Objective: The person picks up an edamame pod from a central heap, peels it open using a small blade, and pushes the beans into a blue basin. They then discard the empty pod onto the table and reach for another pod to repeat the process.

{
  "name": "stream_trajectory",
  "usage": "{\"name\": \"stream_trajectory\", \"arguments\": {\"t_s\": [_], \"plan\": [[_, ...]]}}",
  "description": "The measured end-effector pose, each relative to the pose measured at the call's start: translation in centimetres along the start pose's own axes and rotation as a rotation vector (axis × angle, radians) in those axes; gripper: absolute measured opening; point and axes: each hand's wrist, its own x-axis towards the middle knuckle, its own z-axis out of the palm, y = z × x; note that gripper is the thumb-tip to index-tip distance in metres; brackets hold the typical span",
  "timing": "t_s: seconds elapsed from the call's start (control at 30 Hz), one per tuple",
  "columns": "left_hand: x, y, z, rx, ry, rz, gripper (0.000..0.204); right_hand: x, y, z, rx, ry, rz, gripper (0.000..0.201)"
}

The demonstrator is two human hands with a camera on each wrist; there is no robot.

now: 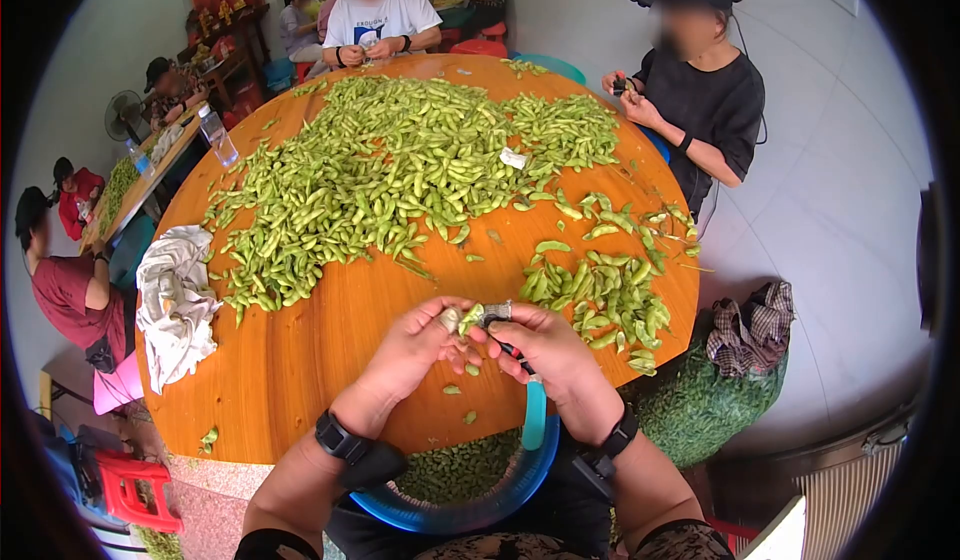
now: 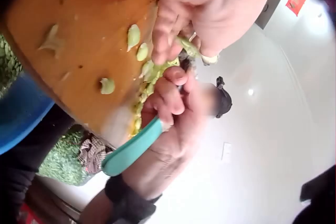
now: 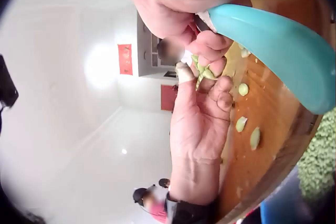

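Over the front of the wooden table (image 1: 310,390), my two hands meet. My left hand (image 1: 405,348) pinches a split green bean pod (image 1: 470,318) between thumb and fingers; a pale cover wraps its thumb tip (image 3: 184,73). Close against it, my right hand (image 1: 553,352) grips a tool with a curved turquoise handle (image 3: 273,40), which sticks out below the palm. The tool's working end is hidden among the fingers. Grey wrapping (image 1: 495,312) shows near the right thumb. Loose shelled beans (image 2: 133,37) and bits of pod lie on the tabletop beneath.
A large heap of pods (image 1: 400,170) covers the far table, with a smaller pile (image 1: 600,295) at right. A blue basin (image 1: 460,523) of shelled beans sits below the table edge. White cloth (image 1: 178,295) lies left; a full green sack (image 1: 715,405) stands right. Several people sit around.
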Motion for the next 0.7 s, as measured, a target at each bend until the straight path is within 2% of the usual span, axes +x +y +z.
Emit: {"name": "stream_trajectory", "arguments": {"t_s": [0.03,0.1,0.13,0.33,0.37,0.43,0.47,0.53,0.7], "plan": [[0.0,-0.3,0.2,0.001,-0.001,0.001,0.021,-0.2,-0.1,0.4,0.0,0.0,-0.002,0.015],[0.0,-0.8,0.5,0.422,0.07,0.162,0.021,-1.0,-0.1,1.6,-0.227,0.124,-0.094,0.014],[-0.2,-0.6,0.8,0.5,0.095,0.195,0.02,-0.9,0.5,1.6,-0.249,0.124,-0.137,0.013],[-0.5,-0.7,1.0,0.786,0.17,0.301,0.017,-1.4,1.5,3.0,-0.113,0.176,-0.163,0.012],[-0.4,-0.7,0.9,0.786,0.174,0.304,0.017,-1.4,1.6,3.2,-0.116,0.172,-0.165,0.012],[-0.4,-0.8,0.6,0.556,0.135,0.205,0.021,-1.3,2.1,3.4,-0.103,0.195,-0.167,0.011],[-0.2,-0.8,0.3,0.554,0.135,0.208,0.021,-1.2,2.3,3.5,-0.106,0.195,-0.168,0.011],[0.1,-1.0,-0.2,0.323,0.135,0.087,0.022,-1.1,2.8,3.8,-0.09,0.21,-0.218,0.01],[0.6,-1.3,-0.9,0.15,0.068,0.055,0.022,-1.2,2.3,4.2,-0.06,0.262,-0.194,0.011]]}}
